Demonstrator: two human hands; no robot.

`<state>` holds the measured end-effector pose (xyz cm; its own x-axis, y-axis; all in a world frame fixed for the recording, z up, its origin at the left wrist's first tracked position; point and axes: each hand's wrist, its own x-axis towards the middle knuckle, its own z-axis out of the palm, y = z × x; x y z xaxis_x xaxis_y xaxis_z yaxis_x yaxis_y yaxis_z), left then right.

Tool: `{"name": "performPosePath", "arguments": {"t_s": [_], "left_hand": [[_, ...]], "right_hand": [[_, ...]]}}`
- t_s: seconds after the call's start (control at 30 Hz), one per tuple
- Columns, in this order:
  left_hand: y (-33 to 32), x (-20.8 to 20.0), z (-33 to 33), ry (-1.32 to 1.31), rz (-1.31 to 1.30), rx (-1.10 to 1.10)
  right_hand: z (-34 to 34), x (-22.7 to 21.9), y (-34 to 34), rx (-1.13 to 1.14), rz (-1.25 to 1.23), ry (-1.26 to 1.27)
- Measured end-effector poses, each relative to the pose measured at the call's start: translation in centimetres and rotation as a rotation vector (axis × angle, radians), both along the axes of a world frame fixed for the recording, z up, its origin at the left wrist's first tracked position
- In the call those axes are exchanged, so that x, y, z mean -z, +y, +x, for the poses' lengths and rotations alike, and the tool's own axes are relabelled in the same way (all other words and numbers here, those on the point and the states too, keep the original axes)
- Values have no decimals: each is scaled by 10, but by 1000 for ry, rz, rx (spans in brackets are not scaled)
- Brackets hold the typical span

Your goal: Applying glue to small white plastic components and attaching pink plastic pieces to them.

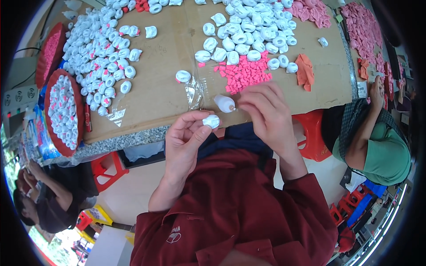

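Head view: white piece [211, 121] between left thumb [199, 134] and fingers [191, 117].

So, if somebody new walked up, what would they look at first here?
Probably the big spread of white pieces at the upper left, then the bright pink heap at the upper middle, just below another white pile. Lower down, the left hand holds one white piece, and the right hand is by a small pale bottle.

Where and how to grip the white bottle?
Probably the wide body of the white bottle, from above, gripping across its width: it appears to lie on its side, its narrow nozzle pointing right, close to the right hand.
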<state>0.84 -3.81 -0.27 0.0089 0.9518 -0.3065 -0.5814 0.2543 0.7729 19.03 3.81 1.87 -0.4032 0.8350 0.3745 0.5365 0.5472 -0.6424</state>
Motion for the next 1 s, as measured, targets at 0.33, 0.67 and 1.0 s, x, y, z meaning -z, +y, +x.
{"name": "performPosePath", "arguments": {"t_s": [0.33,0.67,1.0], "left_hand": [[-2,-1,13,157,125,89],[-4,-3,17,637,357,23],[1,-3,-12,699,213,11]], "right_hand": [[-5,-15,-39,14,-681,370],[-16,2,-43,74,-326,324],[-36,17,-47,121,-296,362]]}}
